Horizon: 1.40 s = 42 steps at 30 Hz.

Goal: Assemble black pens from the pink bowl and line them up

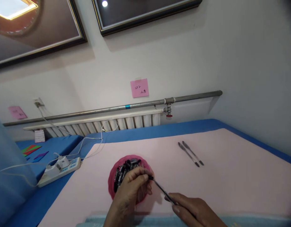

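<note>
Evidently it's the fitting or parting of cap and pen, I can't tell which: the left hand pinches a small black cap by the pink bowl, the right hand grips the pen, and the next move wants them aligned. Two more pens lie on the pink sheet, before a radiator

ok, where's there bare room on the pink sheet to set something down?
Biggest patch: the pink sheet right of the two loose pens. Smaller ones: between those pens and the pink bowl, and from the bowl to the sheet's left edge. Crowded: over and just right of the bowl, where left hand and right hand work a pen.
</note>
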Available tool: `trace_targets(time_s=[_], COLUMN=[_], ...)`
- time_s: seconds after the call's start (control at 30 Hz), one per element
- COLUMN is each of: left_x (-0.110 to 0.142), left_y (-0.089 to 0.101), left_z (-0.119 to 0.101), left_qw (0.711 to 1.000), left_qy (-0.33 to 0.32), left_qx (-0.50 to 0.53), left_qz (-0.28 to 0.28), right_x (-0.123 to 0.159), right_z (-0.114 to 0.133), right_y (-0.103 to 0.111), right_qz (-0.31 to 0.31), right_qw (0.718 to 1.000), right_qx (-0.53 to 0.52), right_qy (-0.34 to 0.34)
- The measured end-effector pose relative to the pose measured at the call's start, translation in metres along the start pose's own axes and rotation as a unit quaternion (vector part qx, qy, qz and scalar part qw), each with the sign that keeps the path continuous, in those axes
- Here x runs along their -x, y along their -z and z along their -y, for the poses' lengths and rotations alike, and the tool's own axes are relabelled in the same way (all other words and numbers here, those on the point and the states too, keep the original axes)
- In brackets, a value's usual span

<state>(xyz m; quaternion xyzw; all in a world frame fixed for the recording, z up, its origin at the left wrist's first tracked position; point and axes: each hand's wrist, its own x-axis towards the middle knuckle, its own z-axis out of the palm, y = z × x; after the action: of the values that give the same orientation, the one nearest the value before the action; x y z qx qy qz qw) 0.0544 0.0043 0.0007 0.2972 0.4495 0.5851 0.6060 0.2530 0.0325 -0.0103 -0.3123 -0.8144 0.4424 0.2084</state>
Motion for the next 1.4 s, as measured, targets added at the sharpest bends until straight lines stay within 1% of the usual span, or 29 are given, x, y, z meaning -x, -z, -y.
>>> trace_targets(time_s=[0.1,0.2,0.27,0.37,0.43,0.53,0.6,0.67,0.73,0.8,0.87,0.93,0.97,1.03,1.1,1.17,1.27,1.4], left_x=[-0.001,-0.004,-0.007,-0.010,-0.012,-0.012,-0.012,-0.012,-0.012,-0.011,-0.011,-0.011,-0.011,-0.011,-0.011,-0.010,-0.010,-0.010], left_y=[0.000,-0.003,-0.006,-0.010,-0.011,-0.013,-0.015,-0.016,-0.016,-0.016,-0.015,-0.013,-0.013,-0.013,-0.015,-0.018,-0.023,-0.028], left_z=[0.000,0.003,0.007,0.015,0.019,0.023,0.025,0.026,0.026,0.025,0.024,0.024,0.024,0.026,0.028,0.030,0.033,0.035], left_qw=[1.000,1.000,0.999,0.997,0.995,0.992,0.992,0.991,0.991,0.993,0.996,0.998,0.998,0.999,0.999,1.000,1.000,1.000], left_qy=[0.006,0.001,-0.005,-0.020,-0.034,-0.040,-0.039,-0.040,-0.036,-0.031,-0.029,-0.025,-0.023,-0.018,-0.012,-0.003,0.003,0.015], left_qx=[-0.011,0.002,0.021,0.055,0.075,0.088,0.093,0.103,0.105,0.094,0.072,0.052,0.046,0.040,0.031,0.016,-0.001,-0.012], left_qz=[-0.009,-0.027,-0.036,-0.041,-0.054,-0.076,-0.079,-0.076,-0.072,-0.064,-0.045,-0.023,-0.018,-0.018,-0.024,-0.021,-0.015,0.009], right_x=[0.000,-0.001,-0.002,-0.003,-0.004,-0.003,-0.004,-0.004,-0.006,-0.007,-0.008,-0.008,-0.007,-0.006,-0.005,-0.004,-0.004,-0.005], right_z=[-0.001,-0.003,-0.003,-0.002,-0.001,0.000,0.000,-0.001,-0.003,-0.005,-0.006,-0.006,-0.006,-0.005,-0.004,-0.002,0.002,0.007], right_y=[-0.001,-0.004,-0.006,-0.008,-0.007,-0.005,-0.006,-0.007,-0.009,-0.009,-0.009,-0.007,-0.006,-0.006,-0.005,-0.004,-0.001,0.003], right_qz=[-0.001,0.004,0.009,-0.009,-0.019,-0.022,-0.019,-0.007,0.019,0.031,0.040,0.042,0.039,0.021,0.010,0.006,0.006,-0.016], right_qw=[1.000,1.000,1.000,0.999,0.997,0.993,0.989,0.977,0.955,0.931,0.914,0.906,0.907,0.923,0.943,0.958,0.969,0.979], right_qx=[0.015,0.007,-0.011,-0.040,-0.058,-0.089,-0.122,-0.183,-0.262,-0.326,-0.364,-0.376,-0.370,-0.337,-0.291,-0.255,-0.222,-0.190], right_qy=[-0.004,-0.009,-0.013,-0.028,-0.050,-0.072,-0.081,-0.106,-0.141,-0.163,-0.176,-0.191,-0.195,-0.186,-0.158,-0.132,-0.106,-0.075])
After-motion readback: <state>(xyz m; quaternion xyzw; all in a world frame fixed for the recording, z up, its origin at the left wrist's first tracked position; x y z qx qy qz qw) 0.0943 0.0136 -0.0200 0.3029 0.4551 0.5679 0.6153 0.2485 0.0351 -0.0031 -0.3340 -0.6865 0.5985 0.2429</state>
